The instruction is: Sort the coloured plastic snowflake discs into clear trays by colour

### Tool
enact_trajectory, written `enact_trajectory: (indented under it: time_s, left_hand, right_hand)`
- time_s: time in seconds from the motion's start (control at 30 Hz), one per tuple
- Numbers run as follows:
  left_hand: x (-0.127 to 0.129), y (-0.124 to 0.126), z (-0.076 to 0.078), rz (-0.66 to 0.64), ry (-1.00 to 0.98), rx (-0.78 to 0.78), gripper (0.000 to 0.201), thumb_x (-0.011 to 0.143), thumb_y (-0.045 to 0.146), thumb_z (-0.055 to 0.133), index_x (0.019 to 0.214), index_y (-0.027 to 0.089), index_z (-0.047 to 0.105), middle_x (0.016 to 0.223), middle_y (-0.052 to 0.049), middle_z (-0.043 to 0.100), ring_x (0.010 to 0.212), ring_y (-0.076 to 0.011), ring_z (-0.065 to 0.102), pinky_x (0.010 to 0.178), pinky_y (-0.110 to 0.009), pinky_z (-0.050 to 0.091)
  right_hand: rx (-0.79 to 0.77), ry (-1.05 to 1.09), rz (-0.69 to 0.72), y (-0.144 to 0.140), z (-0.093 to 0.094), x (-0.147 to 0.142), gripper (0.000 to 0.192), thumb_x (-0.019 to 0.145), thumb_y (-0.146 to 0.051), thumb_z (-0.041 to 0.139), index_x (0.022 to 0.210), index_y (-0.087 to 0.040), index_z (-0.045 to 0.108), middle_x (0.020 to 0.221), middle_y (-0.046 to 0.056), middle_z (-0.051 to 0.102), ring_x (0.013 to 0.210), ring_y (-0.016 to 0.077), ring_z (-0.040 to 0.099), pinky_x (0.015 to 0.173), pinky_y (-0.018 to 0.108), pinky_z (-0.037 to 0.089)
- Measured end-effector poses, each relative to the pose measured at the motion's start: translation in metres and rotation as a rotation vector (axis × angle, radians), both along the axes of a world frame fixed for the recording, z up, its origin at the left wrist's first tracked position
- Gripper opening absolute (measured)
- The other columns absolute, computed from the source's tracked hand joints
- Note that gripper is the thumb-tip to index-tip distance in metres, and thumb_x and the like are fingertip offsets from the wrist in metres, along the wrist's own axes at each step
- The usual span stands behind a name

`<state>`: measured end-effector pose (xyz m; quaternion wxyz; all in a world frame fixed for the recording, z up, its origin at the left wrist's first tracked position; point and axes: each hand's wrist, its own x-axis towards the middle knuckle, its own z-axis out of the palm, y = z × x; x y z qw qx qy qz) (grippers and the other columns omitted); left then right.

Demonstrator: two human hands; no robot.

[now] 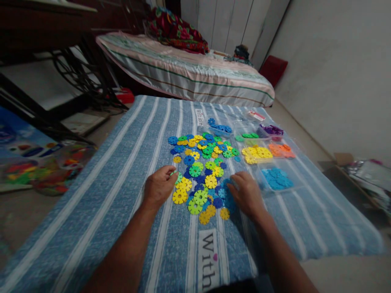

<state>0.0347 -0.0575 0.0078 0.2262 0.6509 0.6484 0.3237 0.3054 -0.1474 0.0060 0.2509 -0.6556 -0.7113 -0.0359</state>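
Observation:
A loose pile of notched plastic discs (210, 181) in yellow, green, blue and orange-yellow is spread on the striped cloth. At its left edge, my left hand (160, 185) is closed in a pinch, with a green notched disc (178, 178) at its fingertips. Yellow discs (180, 196) lie just beside that hand. My right hand (247, 193) is at the pile's right edge, its fingers curled and together over light blue discs (227, 197). Its fingertips are partly hidden, so I cannot tell what they hold.
Clear boxes at right hold sorted discs: yellow discs (256, 154), orange discs (281, 150), light blue discs (277, 179), purple discs (271, 130), green discs (249, 135). Another box of blue discs (221, 129) stands behind the pile. A bed (189, 75) is beyond the cloth-covered surface (122, 162).

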Motion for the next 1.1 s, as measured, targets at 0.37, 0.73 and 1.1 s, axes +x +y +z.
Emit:
enact_trajectory:
  time_s: [0.37, 0.73, 1.1]
  left_hand:
    - [-0.002, -0.003, -0.005, -0.054, 0.060, 0.105, 0.029, 0.076, 0.045, 0.059, 0.090, 0.022, 0.070, 0.085, -0.001, 0.074, 0.072, -0.0164, 0.066, 0.070, -0.025, 0.052]
    - [0.001, -0.006, -0.009, -0.113, 0.112, 0.217, 0.023, 0.079, 0.041, 0.059, 0.086, 0.021, 0.068, 0.088, -0.004, 0.071, 0.077, -0.0168, 0.065, 0.074, -0.026, 0.052]
    - [0.008, -0.010, -0.008, -0.179, 0.067, 0.271, 0.020, 0.082, 0.038, 0.058, 0.084, 0.020, 0.067, 0.110, -0.009, 0.068, 0.099, -0.0207, 0.066, 0.089, -0.031, 0.055]
  right_hand:
    - [-0.091, 0.006, -0.020, 0.008, -0.016, -0.001, 0.023, 0.094, -0.029, 0.053, 0.083, -0.019, 0.070, 0.096, 0.010, 0.068, 0.094, 0.0228, 0.061, 0.086, 0.034, 0.046]
    - [0.257, 0.153, -0.052, 0.001, 0.001, 0.015, 0.026, 0.096, -0.028, 0.049, 0.078, -0.020, 0.066, 0.083, 0.007, 0.069, 0.080, 0.0179, 0.063, 0.076, 0.029, 0.049]
    - [0.355, -0.003, -0.242, -0.016, 0.024, 0.045, 0.019, 0.091, -0.029, 0.055, 0.086, -0.019, 0.070, 0.083, 0.009, 0.071, 0.078, 0.0226, 0.064, 0.077, 0.037, 0.048]
